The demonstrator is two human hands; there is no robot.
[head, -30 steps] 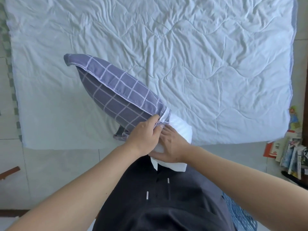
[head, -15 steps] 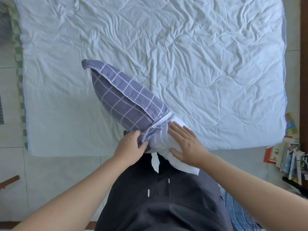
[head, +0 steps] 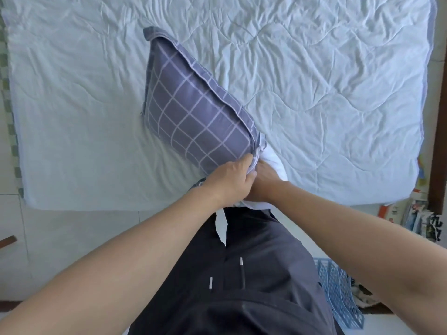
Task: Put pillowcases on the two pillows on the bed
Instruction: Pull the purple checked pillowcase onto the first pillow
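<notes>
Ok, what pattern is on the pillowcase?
Grey-purple with a pale windowpane grid, seen in the head view: pillowcase.

Single head-worn view, looking steeply down from standing height over the near edge of the bed (head: 314, 93), close above the forearms.

place: home bedroom | cues: bed with quilted cover (head: 314, 93), tiled floor (head: 72, 238), stacked books (head: 420, 218)

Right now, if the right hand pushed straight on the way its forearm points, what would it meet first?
The right hand points up-left, under the left hand, at the open end of the pillowcase. It would likely meet the white pillow there, pushing it deeper in. Its fingers are hidden, so depth is uncertain.
</notes>
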